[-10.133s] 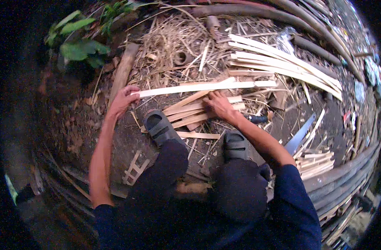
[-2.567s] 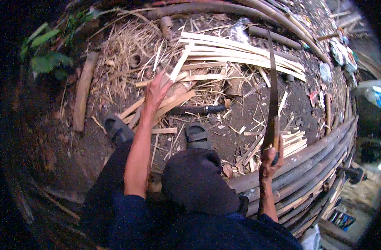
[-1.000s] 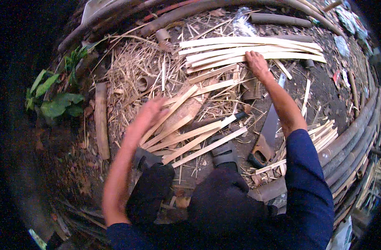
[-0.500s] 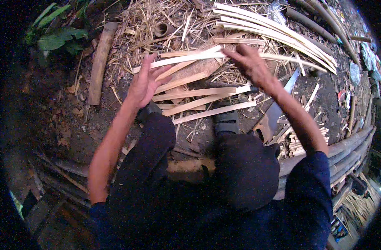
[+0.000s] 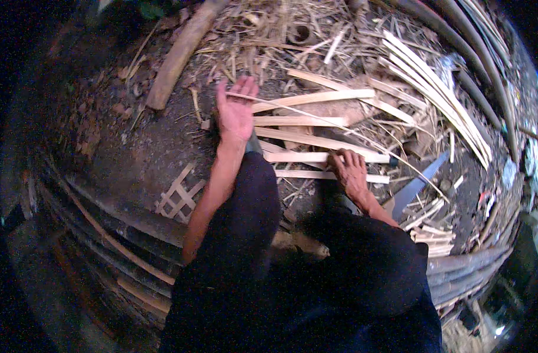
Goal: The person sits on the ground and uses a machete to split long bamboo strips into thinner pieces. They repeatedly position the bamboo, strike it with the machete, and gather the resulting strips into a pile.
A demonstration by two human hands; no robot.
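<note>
My left hand (image 5: 236,115) is palm up with its fingers stretched out. A long thin bamboo strip (image 5: 307,114) lies across those fingers and slants down to the right, past my right hand. My right hand (image 5: 349,176) is lower and nearer, its fingers bent over a flat pale bamboo strip (image 5: 298,157) on the ground. Several more split strips lie side by side between and beyond the hands, among them a broad strip (image 5: 316,100) at the far side. Under them shows a flat brown wooden block (image 5: 334,112).
A hand saw (image 5: 419,182) lies right of my right hand, near a pile of short cut pieces (image 5: 434,241). Long pale strips (image 5: 442,97) lie at the far right. A thick bamboo pole (image 5: 183,56) is at the far left, and a small woven lattice (image 5: 181,197) lies left of my forearm.
The view has swung, shifting the scene. My right hand has come down from the far strips to a nearer one. My left hand has turned palm up with the thin strip across it.
</note>
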